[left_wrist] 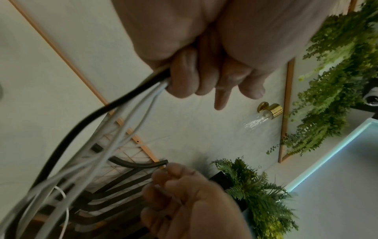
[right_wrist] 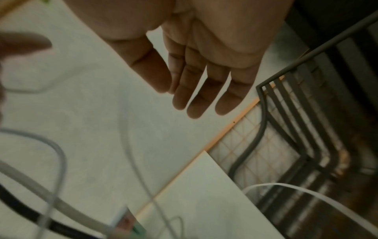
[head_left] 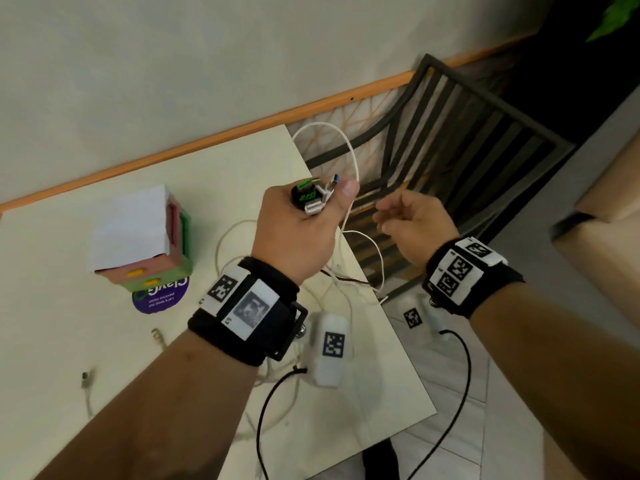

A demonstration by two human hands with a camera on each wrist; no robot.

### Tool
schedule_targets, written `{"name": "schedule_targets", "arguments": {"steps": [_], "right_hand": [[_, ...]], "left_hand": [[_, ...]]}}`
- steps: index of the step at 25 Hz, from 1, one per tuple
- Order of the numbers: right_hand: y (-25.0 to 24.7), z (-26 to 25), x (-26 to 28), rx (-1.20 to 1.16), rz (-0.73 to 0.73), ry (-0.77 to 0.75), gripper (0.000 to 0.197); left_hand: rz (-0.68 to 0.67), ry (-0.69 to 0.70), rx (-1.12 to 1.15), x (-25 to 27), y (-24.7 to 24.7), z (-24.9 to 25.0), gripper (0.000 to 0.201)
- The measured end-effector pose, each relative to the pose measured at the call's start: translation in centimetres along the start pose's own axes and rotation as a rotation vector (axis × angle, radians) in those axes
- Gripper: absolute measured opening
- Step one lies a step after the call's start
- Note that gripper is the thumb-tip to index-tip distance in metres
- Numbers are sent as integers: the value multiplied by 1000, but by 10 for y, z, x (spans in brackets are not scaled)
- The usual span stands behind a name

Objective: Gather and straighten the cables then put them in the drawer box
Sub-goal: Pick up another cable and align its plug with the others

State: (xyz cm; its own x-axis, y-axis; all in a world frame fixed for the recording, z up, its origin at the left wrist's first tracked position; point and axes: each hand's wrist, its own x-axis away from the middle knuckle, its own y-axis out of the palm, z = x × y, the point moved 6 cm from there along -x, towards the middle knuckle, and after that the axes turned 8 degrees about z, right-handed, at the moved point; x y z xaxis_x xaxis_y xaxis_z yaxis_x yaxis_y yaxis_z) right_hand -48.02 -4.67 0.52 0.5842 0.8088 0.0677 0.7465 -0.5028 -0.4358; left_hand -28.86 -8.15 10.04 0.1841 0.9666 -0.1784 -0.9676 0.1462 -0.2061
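Note:
My left hand (head_left: 298, 230) is raised over the table's right corner and grips a bundle of cable ends. Several USB plugs (head_left: 317, 200) stick out of the fist by the thumb. In the left wrist view a black cable (left_wrist: 81, 122) and several white cables (left_wrist: 126, 124) run down out of the curled fingers (left_wrist: 184, 77). One white cable (head_left: 348, 147) loops up past the table edge, and the others hang to the table (head_left: 52, 299). My right hand (head_left: 412, 220) hovers just right of the bundle, fingers (right_wrist: 200, 90) straight and holding nothing. The pink and green drawer box (head_left: 145, 237) stands left of my hands, its drawers closed.
Two loose cable ends (head_left: 157, 336) (head_left: 86, 375) lie near my left forearm. A purple sticker (head_left: 162, 297) sits under the box. A black metal chair (head_left: 467, 140) stands right beside the table's corner. A wall with an orange strip (head_left: 207, 140) runs behind the table.

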Motion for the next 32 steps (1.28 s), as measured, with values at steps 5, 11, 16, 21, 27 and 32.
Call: {"name": "schedule_targets", "arguments": {"steps": [5, 11, 16, 21, 27, 32], "right_hand": [[-21, -58, 10, -314, 196, -97, 26], [28, -121, 56, 9, -198, -708, 93], [59, -123, 56, -170, -405, -528, 16], [89, -100, 61, -193, -438, -350, 23], [94, -88, 64, -335, -305, -290, 20], [94, -82, 63, -481, -432, -219, 20]], "left_hand": [[-5, -50, 173, -5, -7, 11, 39], [-191, 42, 201, -5, -11, 35, 38], [-127, 26, 210, -10, -25, 26, 49], [102, 4, 140, -20, -53, 10, 59], [313, -87, 61, -20, -77, -12, 47], [247, -445, 633, -22, -66, -25, 59]]}}
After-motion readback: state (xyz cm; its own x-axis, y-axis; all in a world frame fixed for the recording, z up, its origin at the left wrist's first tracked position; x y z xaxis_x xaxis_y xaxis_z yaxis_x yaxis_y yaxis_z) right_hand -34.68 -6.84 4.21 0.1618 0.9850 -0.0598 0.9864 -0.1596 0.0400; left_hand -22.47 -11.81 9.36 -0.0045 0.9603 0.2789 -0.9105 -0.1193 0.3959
